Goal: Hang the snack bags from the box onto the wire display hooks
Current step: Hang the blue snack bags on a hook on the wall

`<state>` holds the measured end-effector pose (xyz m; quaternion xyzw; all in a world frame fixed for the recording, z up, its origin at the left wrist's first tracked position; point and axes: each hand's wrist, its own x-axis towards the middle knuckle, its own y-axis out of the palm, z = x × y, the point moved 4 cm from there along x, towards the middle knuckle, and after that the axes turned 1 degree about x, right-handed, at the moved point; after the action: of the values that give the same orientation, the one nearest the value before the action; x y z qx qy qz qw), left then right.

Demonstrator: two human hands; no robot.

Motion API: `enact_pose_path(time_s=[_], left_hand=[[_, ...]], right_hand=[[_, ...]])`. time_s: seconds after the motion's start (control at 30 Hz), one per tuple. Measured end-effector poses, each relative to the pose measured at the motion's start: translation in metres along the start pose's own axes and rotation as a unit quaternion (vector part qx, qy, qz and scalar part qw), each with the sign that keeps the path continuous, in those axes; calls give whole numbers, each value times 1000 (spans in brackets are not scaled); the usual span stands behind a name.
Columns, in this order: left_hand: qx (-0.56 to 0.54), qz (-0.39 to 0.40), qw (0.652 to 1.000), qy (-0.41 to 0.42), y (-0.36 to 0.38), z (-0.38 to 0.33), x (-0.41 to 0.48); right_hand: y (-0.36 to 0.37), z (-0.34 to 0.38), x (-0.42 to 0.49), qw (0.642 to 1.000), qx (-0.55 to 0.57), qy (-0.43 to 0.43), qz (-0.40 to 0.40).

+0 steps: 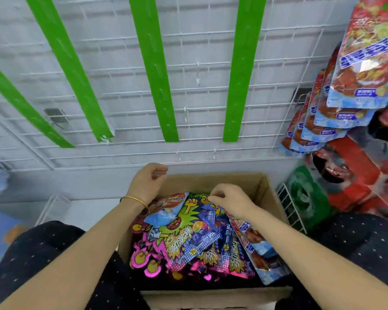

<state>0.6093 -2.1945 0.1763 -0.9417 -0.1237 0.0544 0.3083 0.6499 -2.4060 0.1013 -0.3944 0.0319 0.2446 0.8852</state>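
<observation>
"What's in the box (262, 189), bottom centre?"

"Bags (173, 249), heaped. The right hand (229, 198) pinches the top bag (188, 215) by its upper edge, thumb against fingertips, probably so the hang hole comes up first."

"And the left hand (148, 182)?"

"Loosely curled over the far rim, holding nothing. Waiting to steady the bag, I'd guess."

"Where does it go?"

"Onto the hooks (197, 79) on the grid (300, 52) above. Hung bags (356, 74) already crowd the upper right."
</observation>
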Motion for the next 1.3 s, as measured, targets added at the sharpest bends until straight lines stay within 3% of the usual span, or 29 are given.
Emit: enact_pose_path(time_s=[0.1,0.27,0.47,0.57,0.67,0.77,0.87,0.93,1.0,1.07,1.17,1.3], left_hand=[[-32,-22,999,-15,-9,3,6],[-56,-22,998,-21,-13,7,5],[-105,-36,993,-34,-27,10,2],[-115,-39,992,-37,-31,11,1],[-110,-43,992,-44,-33,14,0],[-57,-46,996,-55,-30,20,0],[-28,-32,993,-113,-20,27,2],[-99,21,979,-175,-10,24,0],[-255,89,941,-203,5,8,-3],[-351,114,914,-166,17,-22,-4],[-373,80,920,-86,25,-69,6],[-339,61,939,1,40,-127,18]], right_hand=[[40,28,16,999,-5,42,27],[85,52,39,974,-128,185,43],[115,59,52,965,-84,246,22],[116,52,54,965,-9,264,1],[100,50,52,963,131,233,-6],[70,50,31,924,345,165,1],[26,50,3,915,399,68,-5],[-3,51,-12,900,434,25,-15],[-28,52,-22,891,453,-11,-18],[-49,52,-30,894,446,-36,-24],[-80,49,-37,903,422,-55,-58],[-133,58,-53,879,414,-128,-200]])
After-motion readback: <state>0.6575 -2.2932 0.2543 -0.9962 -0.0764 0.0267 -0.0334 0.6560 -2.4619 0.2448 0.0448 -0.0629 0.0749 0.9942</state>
